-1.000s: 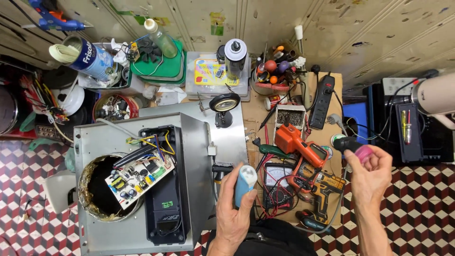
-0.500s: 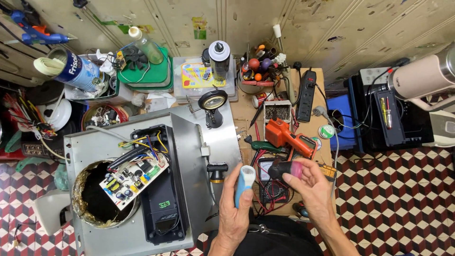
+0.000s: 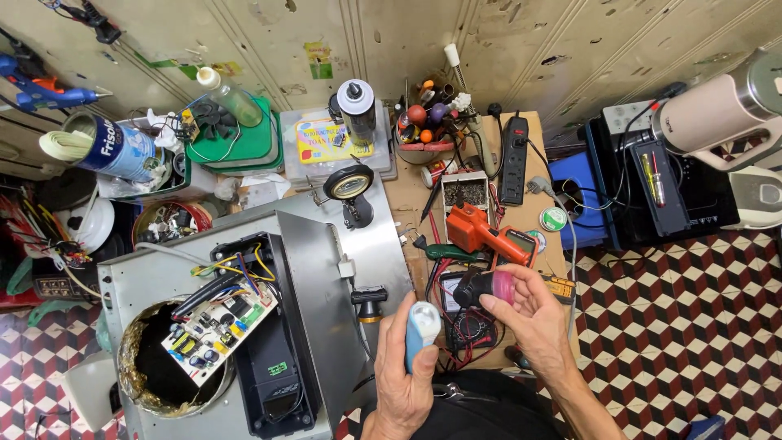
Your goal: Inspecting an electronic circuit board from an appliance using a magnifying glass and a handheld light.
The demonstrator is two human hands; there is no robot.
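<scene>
My left hand [image 3: 403,383] grips a small blue and white handheld device [image 3: 421,330], held upright near the bottom centre. My right hand [image 3: 533,314] holds a black and pink cylindrical part [image 3: 485,287] just to the right of the device, its black end pointing left toward it. Both hands hover over a black multimeter [image 3: 464,314] with red and black leads on the wooden bench [image 3: 411,195]. To the left lies an opened grey metal appliance [image 3: 318,285] with a green circuit board [image 3: 216,326] and coloured wires.
An orange power tool [image 3: 476,228], a green solder tin [image 3: 553,218], a black power strip [image 3: 515,159], a spray can [image 3: 357,110] and a tub of tools [image 3: 428,122] crowd the bench. A magnifier lamp [image 3: 349,186] stands on the appliance. Black equipment [image 3: 660,187] and a checkered floor [image 3: 684,326] lie right.
My right hand has brought the pink and black part leftward from the far right, close to the blue device. The left hand holds steady. The view has tilted slightly.
</scene>
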